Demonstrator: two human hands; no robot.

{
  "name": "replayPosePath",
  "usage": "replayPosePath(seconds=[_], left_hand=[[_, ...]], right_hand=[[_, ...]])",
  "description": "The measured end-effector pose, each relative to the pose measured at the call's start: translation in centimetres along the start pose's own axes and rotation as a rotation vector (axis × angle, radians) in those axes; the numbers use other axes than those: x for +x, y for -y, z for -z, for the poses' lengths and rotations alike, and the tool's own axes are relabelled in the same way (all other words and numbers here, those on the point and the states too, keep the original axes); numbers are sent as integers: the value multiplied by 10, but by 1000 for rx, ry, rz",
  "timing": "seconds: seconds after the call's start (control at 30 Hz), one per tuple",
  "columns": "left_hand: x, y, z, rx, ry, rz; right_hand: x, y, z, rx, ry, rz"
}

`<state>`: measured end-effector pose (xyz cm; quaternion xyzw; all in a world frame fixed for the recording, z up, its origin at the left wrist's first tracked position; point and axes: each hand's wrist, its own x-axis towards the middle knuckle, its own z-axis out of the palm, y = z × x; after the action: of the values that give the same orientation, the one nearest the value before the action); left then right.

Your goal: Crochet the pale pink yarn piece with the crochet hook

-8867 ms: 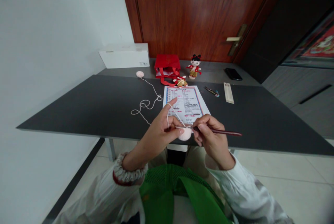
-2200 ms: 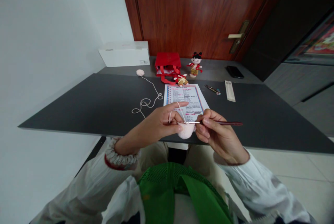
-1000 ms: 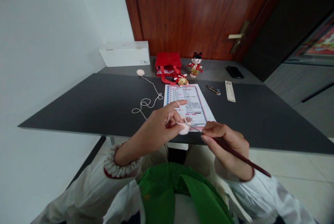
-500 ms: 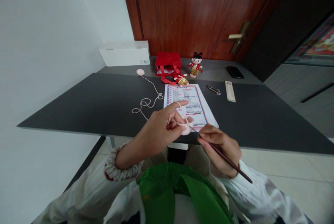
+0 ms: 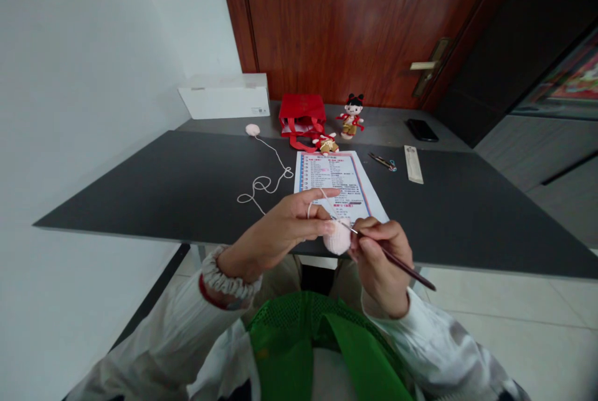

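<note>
My left hand [image 5: 280, 231] pinches a small pale pink crochet piece [image 5: 337, 241] at the near edge of the dark table [image 5: 177, 183], with the yarn strand looped over its raised index finger. My right hand [image 5: 380, 258] grips a dark red crochet hook [image 5: 397, 261]; its metal tip points up-left into the top of the piece. The pale yarn [image 5: 264, 184] trails across the table to a small pink yarn ball [image 5: 253, 130] at the back. A printed instruction sheet [image 5: 339, 180] lies just beyond my hands.
At the back stand a white box [image 5: 227, 101], a red gift bag [image 5: 302, 117], a standing doll [image 5: 351, 116] and a small lying doll [image 5: 324, 143]. A phone [image 5: 421, 130], a ruler [image 5: 413, 164] and small tools [image 5: 382, 161] lie right. A wooden door [image 5: 346, 21] is behind.
My right hand has moved in toward the piece and the hook's handle has swung up. My left hand turned the piece slightly and shifted right.
</note>
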<state>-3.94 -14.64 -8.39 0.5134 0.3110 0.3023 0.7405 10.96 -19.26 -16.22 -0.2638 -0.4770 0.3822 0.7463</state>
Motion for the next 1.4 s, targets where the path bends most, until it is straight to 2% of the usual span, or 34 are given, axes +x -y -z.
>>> replayPosePath(seconds=[0.1,0.2,0.37,0.5,0.7,0.87,1.17,1.4], left_hand=[[0,1,3,-2,9,17],[1,1,5,39,27,30],[0,-2,3,110,20,48],[-1,-5,2,131,38,53],[3,-3,8,188,90,41],[3,-4,9,339,49,-4],[0,-7,2,491,-86,-72],[0,-7,1,499,-107,-110]], right_hand=[[8,7,-5,223,7,-263],[16,11,-2,316,39,-411],[23,13,7,373,140,-468],[31,17,13,309,219,-479],[46,18,30,204,389,-431],[53,23,41,20,478,-379],[49,50,32,-431,496,-143],[33,55,22,-654,489,121]])
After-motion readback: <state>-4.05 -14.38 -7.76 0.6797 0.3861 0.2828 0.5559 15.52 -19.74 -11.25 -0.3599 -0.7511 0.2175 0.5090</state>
